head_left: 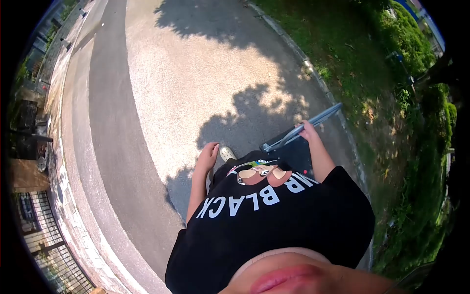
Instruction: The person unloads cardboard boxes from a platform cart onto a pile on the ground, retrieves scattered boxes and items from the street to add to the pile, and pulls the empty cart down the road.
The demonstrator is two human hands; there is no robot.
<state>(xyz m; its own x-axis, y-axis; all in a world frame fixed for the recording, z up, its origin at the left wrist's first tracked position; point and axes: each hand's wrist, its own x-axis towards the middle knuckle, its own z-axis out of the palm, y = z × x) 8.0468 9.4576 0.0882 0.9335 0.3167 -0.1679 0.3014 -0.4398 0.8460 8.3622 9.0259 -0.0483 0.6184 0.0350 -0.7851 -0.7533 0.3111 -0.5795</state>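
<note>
My right hand (307, 130) is wrapped round the grey tubular frame (324, 115) of a folded object with a dark flat panel (296, 156), which hangs beside my right leg. My left hand (209, 153) is low at my left side, fingers loosely curled together, with nothing visible in it. Just to its right shows a light-coloured shoe (226, 153) on the pavement. A black T-shirt (274, 225) with white letters and a cartoon print covers my torso and hides most of my legs.
Sunlit pavement (171, 73) with tree shadows stretches ahead. A darker asphalt strip (112, 122) runs along the left, with a metal fence (54, 240) beyond it. On the right, a stone kerb (306, 61) borders grass (352, 63) and bushes.
</note>
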